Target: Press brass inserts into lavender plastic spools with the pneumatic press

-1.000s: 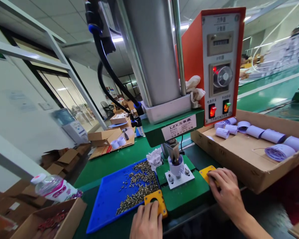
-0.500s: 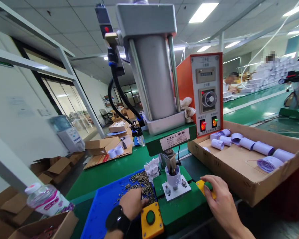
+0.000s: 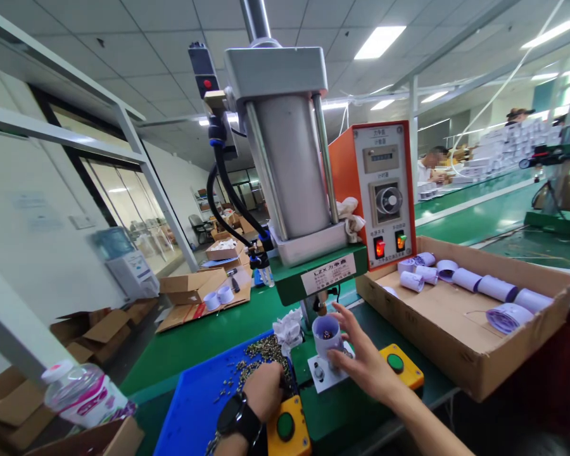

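Note:
A short white plastic tube (image 3: 327, 342) stands upright on the metal plate (image 3: 319, 382) of the press, with small metal pieces inside it. My right hand (image 3: 363, 361) is at its right side, thumb in front and fingers reaching behind the rim, closed around it. My left hand (image 3: 264, 387), wearing a black watch, is curled at the right edge of the blue tray (image 3: 190, 392). Small brass-coloured metal parts (image 3: 261, 354) lie under and beyond it. Its fingertips are hidden, so what they hold cannot be seen. The press (image 3: 289, 164) rises above the tube.
Yellow button boxes with green buttons flank the press base, one left (image 3: 285, 427) and one right (image 3: 396, 363). A cardboard box (image 3: 456, 329) with several white tubes stands at right. An orange control box (image 3: 373, 196) is behind. A bottle (image 3: 88, 392) stands at left.
My right hand has left the right green button and moved left to the tube. The press tool has risen out of the tube. My left hand has shifted slightly right, over the parts.

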The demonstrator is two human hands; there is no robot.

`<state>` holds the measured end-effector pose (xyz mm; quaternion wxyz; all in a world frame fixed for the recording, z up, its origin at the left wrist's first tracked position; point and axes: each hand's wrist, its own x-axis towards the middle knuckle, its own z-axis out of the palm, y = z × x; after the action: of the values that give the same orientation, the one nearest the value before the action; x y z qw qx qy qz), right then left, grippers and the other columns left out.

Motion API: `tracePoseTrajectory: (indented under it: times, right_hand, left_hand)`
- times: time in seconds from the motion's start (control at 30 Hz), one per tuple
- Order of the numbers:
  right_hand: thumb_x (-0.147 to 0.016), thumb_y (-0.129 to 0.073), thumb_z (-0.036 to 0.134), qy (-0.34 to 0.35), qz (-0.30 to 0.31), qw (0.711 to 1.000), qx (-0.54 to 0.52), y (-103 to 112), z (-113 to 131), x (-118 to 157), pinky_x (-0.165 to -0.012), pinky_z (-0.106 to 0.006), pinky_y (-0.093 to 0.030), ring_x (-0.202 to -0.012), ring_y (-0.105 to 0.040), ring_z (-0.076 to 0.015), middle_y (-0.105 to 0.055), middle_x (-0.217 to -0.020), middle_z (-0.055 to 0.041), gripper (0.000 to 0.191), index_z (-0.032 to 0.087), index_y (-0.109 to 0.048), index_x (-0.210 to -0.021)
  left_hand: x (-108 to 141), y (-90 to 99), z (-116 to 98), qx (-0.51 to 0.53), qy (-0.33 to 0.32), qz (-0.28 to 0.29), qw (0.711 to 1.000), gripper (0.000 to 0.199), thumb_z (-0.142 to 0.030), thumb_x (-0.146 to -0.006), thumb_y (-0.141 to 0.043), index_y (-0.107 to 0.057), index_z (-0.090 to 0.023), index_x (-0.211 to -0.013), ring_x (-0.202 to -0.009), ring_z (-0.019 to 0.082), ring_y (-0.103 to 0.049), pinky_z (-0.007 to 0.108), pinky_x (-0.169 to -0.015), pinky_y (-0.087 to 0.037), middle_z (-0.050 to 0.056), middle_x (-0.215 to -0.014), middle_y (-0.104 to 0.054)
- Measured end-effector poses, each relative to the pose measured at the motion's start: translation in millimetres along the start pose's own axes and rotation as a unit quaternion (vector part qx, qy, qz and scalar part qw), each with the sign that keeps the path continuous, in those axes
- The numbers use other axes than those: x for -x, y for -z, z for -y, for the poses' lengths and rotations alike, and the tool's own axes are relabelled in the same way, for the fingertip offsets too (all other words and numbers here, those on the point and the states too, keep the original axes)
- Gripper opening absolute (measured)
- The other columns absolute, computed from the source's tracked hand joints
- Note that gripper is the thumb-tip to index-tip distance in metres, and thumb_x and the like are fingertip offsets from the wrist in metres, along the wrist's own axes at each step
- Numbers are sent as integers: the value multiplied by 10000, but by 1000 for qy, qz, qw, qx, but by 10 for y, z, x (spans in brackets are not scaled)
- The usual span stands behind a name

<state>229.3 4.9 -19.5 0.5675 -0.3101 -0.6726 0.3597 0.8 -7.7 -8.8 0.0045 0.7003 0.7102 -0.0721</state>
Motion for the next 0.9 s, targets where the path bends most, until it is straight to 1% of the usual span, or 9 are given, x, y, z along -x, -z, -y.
tracePoseTrajectory:
  times: [0.1, 0.23, 0.37, 0.5, 0.6, 0.67, 0.73, 0.8, 0.9]
  right_hand:
    - [-808, -583, 252, 12, -38, 997, -74, -143, 68, -81, -908, -325, -511, -999, -633, -178, -607, -1177, -75, 708, 232, -247, -1430]
    - [-823, -619, 264, 36, -147, 987, -46, -275, 54, 233, -989, -377, -482, -1179, -568, -230, -531, -1321, -114, 735, 258, -228, -1445]
    - [-814, -639, 271, 58, -163, 985, 8, -301, 39, 663, -979, -440, -501, -1187, -572, -289, -562, -1302, -141, 770, 252, -221, -1461]
    - [-785, -678, 272, 79, -165, 981, 61, -230, 128, 816, -960, -451, -516, -1171, -585, -318, -589, -1272, -154, 833, 238, -210, -1474]
    - [-797, -653, 256, 84, -164, 981, 61, -215, 118, 927, -988, -452, -495, -1182, -579, -307, -584, -1282, -148, 779, 239, -245, -1460]
    - [-799, -632, 263, 70, -137, 987, 38, -297, -30, 1125, -998, -451, -481, -1196, -566, -304, -567, -1305, -150, 684, 230, -339, -1416]
    - [-781, -630, 278, 25, -32, 999, 3, -451, -301, 1417, -963, -412, -505, -1136, -603, -286, -617, -1244, -114, 506, 255, -521, -1275]
    - [-734, -678, 307, -99, 82, 992, -19, -614, -637, 1720, -869, -360, -549, -969, -670, -255, -704, -1046, -53, 295, 277, -663, -1027]
    - [-730, -728, 386, -319, 84, 944, -8, -696, -1058, 1991, -652, -324, -573, -690, -668, -197, -685, -759, -13, 213, 202, -676, -824]
  left_hand:
    - [7, -14, 16, 7, 1, -3, 1000, 255, -43, -686, -453, -649, -188, -760, -893, 240, -669, 302, -721, -462, 101, -859, -702]
    - [24, -36, 31, 22, 7, -18, 1000, 228, -73, -712, -490, -637, -195, -835, -938, 245, -647, 320, -763, -452, 87, -933, -694]
    - [40, -36, 21, 36, 4, -22, 999, 209, -85, -754, -476, -623, -190, -860, -964, 245, -626, 332, -790, -442, 86, -963, -688]
    - [57, 9, -15, 47, 1, -20, 999, 212, -70, -766, -466, -618, -184, -861, -968, 225, -613, 309, -792, -424, 75, -970, -687]
    - [69, 50, -44, 58, -4, -17, 998, 209, -69, -784, -458, -622, -175, -859, -955, 221, -614, 302, -786, -415, 79, -955, -690]
    - [74, 65, -55, 68, -11, -19, 997, 205, -84, -810, -452, -625, -171, -877, -953, 218, -615, 300, -794, -411, 80, -962, -690]
    - [77, 68, -58, 81, -19, -22, 996, 198, -114, -843, -448, -626, -174, -905, -961, 207, -612, 292, -816, -405, 69, -975, -689]
    - [80, 61, -58, 95, -24, -25, 995, 192, -149, -873, -438, -627, -177, -898, -949, 194, -612, 280, -822, -399, 58, -959, -689]
    - [88, 54, -63, 117, -20, -37, 992, 223, -206, -903, -407, -622, -176, -851, -884, 187, -619, 276, -771, -396, 55, -890, -692]
